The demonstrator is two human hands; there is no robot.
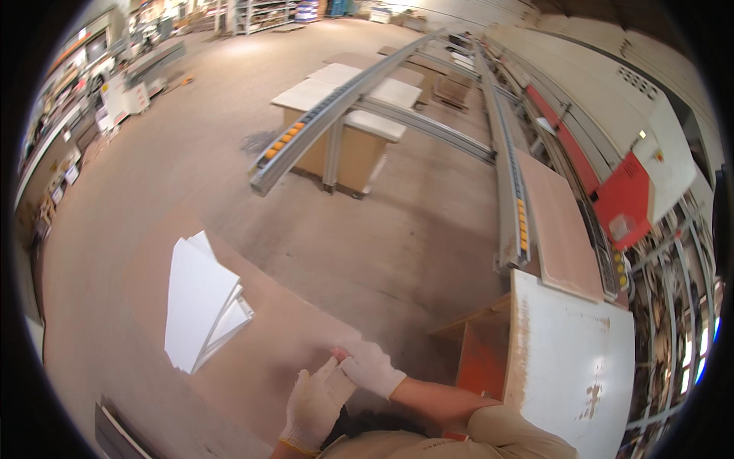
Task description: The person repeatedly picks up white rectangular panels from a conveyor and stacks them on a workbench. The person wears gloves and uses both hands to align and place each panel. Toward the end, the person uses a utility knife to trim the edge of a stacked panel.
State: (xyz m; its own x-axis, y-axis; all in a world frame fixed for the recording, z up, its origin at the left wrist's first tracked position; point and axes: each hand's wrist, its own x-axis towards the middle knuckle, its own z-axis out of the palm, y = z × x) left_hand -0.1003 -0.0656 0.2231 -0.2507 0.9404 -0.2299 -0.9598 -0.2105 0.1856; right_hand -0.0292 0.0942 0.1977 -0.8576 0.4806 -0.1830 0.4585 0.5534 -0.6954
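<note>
Both my hands wear off-white knitted gloves and meet low in the middle of the head view. My left hand (318,401) is raised with its palm turned partly up, its fingertips touching the other hand. My right hand (370,367) lies over those fingers, its own fingers bent. Something small and reddish-pink shows between the two hands; whether it is a bare fingertip or an object I cannot tell. Beneath them is a large brown board (269,310). On its left part lies an uneven stack of white panels (200,304), apart from my hands.
At the right stands a white-topped worktable (573,356) with a worn edge. Ahead run two long metal roller rails (344,109), with stacked boards (338,155) under the left one. A red and white machine (625,201) stands at the right. A dark panel edge (117,430) shows at the lower left.
</note>
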